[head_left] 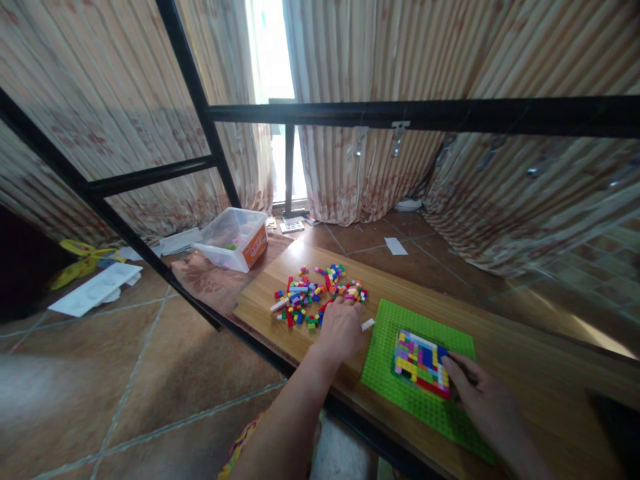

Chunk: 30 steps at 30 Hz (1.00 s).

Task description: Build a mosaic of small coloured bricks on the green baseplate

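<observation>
A spread of loose, many-coloured toy bricks [300, 293] lies on the left part of the wooden table. My left hand [343, 327] reaches over its near right side, palm down, fingers stretched out and touching or just above the bricks. Beside that hand lies a white brick [368, 325]. On a green baseplate [383, 373] sits a low rectangular toy brick build [420, 363] in mixed colours. My right hand [477, 390] is closed at its right edge, near a blue corner, with thumb and fingers against it. Those fingertips are partly hidden.
Black metal frame bars [350, 115] cross above and left of the table [500, 333]. A clear plastic box [227, 240] with an orange label stands on the floor behind the table's left end. Papers [97, 287] lie on the tiles, and curtains hang behind. A dark object [613, 420] is at lower right.
</observation>
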### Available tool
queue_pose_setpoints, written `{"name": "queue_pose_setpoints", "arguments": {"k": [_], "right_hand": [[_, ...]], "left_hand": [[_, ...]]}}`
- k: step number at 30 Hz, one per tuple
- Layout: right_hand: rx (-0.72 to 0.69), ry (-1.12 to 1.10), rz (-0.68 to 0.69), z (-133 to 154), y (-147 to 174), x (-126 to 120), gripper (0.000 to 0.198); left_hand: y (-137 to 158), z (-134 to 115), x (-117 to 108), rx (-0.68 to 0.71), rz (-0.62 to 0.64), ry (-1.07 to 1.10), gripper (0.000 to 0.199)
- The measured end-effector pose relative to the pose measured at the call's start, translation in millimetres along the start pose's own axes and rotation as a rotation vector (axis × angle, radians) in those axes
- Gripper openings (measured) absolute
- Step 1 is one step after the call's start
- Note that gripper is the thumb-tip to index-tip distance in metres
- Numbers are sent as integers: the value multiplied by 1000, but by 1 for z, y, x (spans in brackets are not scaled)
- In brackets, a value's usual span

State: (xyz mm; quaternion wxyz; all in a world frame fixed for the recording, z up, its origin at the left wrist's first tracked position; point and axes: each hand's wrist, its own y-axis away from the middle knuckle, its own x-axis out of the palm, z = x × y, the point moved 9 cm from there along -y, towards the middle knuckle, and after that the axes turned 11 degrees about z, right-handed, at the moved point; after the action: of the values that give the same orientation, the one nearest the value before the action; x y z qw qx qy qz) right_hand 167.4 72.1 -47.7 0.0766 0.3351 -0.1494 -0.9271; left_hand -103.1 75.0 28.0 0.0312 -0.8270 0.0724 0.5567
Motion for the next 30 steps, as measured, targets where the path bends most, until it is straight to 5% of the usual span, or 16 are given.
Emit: {"name": "queue_pose_setpoints", "arguments": {"k": [5,12,30], "right_hand": [[-26,63,-21,-3,-4,-2,58],[-42,95,-28,-4,-7,-1,64],[0,71,-6,-8,-6,0,61]], "left_hand": [[17,67,-53,-325,-292,7,37],[33,134,-54,-651,-155,-39,36],[1,61,-23,-310,-61,144,26]]}}
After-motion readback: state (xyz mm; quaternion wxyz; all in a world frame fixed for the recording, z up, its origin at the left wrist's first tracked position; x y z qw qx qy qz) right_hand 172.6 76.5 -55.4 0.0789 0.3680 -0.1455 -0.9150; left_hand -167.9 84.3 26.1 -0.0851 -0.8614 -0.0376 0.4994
